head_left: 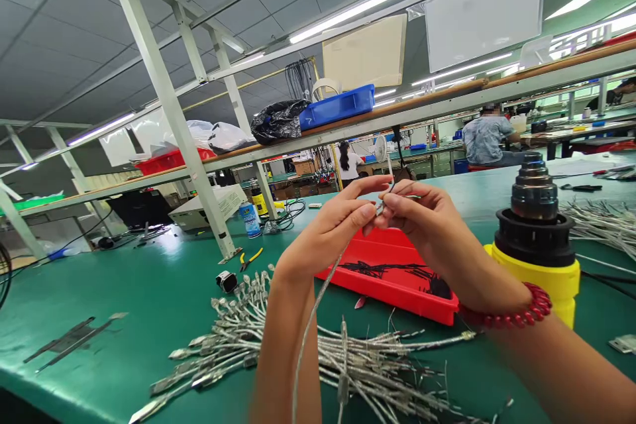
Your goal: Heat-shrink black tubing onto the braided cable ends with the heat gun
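Observation:
My left hand and my right hand meet above a red tray. Between the left thumb and fingers I pinch the end of a thin grey cable, which hangs down along my left forearm. The right thumb and fingertips close on the same end, where a short dark piece pokes up; its kind is too small to tell. Black short sleeves or wires lie inside the tray. Below my wrists spreads a pile of clear-jacketed cables with metal connectors.
A yellow heat gun with a stepped metal nozzle stands upright at the right. Yellow-handled pliers, a blue bottle and black tweezers are at the left. More stripped cables lie far right. A person sits beyond.

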Available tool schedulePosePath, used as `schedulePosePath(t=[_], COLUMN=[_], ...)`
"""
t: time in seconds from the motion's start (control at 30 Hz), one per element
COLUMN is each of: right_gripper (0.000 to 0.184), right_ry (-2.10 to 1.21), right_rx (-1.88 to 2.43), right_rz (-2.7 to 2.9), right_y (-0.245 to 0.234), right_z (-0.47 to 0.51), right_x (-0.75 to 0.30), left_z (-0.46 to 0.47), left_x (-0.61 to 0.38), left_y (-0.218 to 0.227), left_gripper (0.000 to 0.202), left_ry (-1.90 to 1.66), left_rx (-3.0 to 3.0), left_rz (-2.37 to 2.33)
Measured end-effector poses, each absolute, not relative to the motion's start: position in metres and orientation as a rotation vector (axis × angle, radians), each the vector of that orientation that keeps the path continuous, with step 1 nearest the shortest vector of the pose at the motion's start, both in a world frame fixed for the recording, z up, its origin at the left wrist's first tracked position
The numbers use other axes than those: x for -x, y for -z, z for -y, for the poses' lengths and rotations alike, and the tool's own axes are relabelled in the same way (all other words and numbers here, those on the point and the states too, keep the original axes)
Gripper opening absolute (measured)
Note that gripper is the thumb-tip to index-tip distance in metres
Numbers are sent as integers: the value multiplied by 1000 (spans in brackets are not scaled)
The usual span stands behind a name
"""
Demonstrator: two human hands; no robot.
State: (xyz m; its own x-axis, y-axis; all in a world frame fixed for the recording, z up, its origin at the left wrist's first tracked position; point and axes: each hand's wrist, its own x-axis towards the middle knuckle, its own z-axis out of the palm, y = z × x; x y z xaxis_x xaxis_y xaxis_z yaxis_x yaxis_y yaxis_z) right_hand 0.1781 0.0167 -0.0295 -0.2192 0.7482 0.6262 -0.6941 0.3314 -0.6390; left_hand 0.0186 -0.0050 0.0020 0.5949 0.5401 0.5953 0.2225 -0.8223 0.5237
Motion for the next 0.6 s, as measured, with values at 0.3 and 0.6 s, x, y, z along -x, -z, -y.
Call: schedulePosePath(t=[0.3, 0.6], right_gripper=[26, 11], right_ry=[-1301, -631], right_rx=[336, 456], right_rz=[1291, 1405], right_y=[26, 30], right_z=[-17, -13], right_x=[-187, -181], left_z=[-6, -8], left_x=[-13, -14], left_y=[-1, 0], left_gripper=[33, 22], left_ry=[-1241, -1134], left_rx=[-2561, -2651], left_rz=[-790, -876])
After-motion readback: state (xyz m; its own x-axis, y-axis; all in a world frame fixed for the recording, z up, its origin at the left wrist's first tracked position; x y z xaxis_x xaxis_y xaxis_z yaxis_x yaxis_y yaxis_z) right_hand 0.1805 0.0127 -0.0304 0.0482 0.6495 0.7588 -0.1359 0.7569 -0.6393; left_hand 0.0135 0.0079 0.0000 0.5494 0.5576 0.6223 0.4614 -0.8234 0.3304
